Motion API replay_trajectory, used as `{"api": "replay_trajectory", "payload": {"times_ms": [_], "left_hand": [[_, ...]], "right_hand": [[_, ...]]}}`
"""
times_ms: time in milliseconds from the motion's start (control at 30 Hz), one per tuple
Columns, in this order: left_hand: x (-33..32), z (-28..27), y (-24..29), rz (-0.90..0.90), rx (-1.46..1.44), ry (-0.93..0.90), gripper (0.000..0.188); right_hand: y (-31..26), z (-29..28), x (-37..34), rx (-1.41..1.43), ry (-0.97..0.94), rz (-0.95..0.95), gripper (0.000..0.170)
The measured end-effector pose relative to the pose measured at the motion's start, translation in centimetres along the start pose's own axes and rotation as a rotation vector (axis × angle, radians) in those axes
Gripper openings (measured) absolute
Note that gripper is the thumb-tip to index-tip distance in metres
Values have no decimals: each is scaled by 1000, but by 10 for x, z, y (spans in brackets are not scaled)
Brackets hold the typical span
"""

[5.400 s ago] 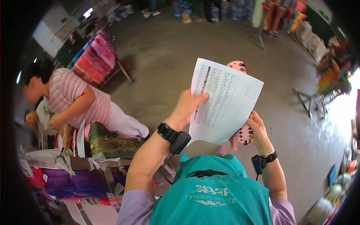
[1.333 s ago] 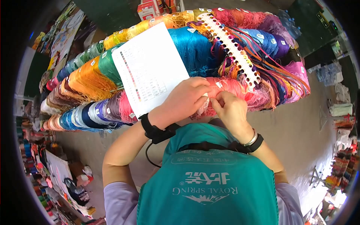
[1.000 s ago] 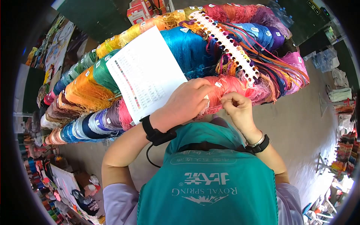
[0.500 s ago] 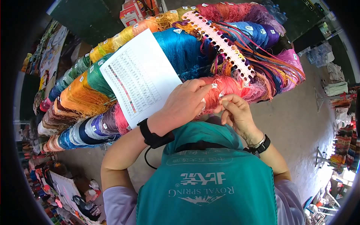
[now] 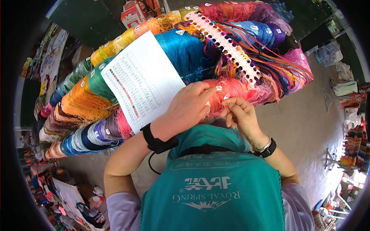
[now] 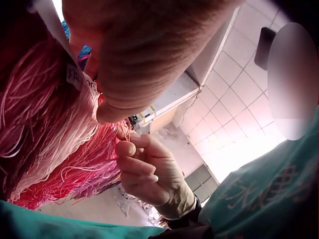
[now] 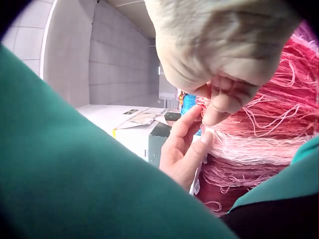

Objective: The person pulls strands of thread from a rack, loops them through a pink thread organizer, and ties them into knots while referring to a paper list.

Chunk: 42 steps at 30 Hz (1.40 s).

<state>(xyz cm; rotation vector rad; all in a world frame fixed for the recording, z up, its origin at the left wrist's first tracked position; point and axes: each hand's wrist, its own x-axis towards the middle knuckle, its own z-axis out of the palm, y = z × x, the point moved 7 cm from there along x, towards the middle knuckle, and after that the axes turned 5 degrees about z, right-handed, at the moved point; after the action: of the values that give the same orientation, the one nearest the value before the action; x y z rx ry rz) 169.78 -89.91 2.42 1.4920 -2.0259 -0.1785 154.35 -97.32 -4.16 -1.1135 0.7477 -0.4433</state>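
My left hand [image 5: 190, 104] grips the near side of a coral-pink skein of thread [image 5: 228, 85], fingers over its top and thumb below. In the left wrist view, its thumb presses at a pale pink skein [image 6: 60, 154] beside a small white tag [image 6: 75, 75]. My right hand [image 5: 243, 117] pinches fine pink thread [image 6: 128, 133] between thumb and forefinger, just right of the left fingertips. A printed sheet with a colour table [image 5: 142, 77] lies on the skeins by the left wrist. A pink punched card [image 5: 221, 42] strung with many-coloured threads lies across the rack behind the hands.
Rows of tagged skeins stretch across the rack, with orange [image 5: 86, 98] and blue [image 5: 181, 50] ones among them. Red-and-white boxes [image 5: 133, 14] stand behind it. Floor [image 5: 304, 127] shows at the right, and a cluttered white board [image 5: 71, 196] at lower left.
Earlier, the hands held the sheet and the pink card over the floor; both now lie on the skeins. Lately the right hand drew slightly away, then came back near the skein; the left stayed put.
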Motion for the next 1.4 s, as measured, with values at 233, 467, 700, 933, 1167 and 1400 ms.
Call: {"api": "replay_trajectory", "payload": {"times_ms": [233, 467, 700, 933, 1167, 1400], "left_hand": [[-2, -1, 0, -3, 3, 0, 50], [-1, -1, 1, -3, -8, -9, 51], [-2, -2, 2, -4, -2, 2, 51], [-3, -2, 1, 6, 7, 10, 51], [-2, -1, 1, 3, 19, 6, 54], [-3, 2, 1, 25, 51, -9, 56]], "right_hand": [[1, 1, 0, 42, -18, 10, 23], [0, 1, 0, 53, 0, -8, 17], [-5, 10, 2, -203, 84, -150, 14], [-7, 11, 4, -229, 137, -159, 5], [-3, 10, 5, -215, 110, -155, 9], [0, 10, -2, -82, 28, -131, 4]]}}
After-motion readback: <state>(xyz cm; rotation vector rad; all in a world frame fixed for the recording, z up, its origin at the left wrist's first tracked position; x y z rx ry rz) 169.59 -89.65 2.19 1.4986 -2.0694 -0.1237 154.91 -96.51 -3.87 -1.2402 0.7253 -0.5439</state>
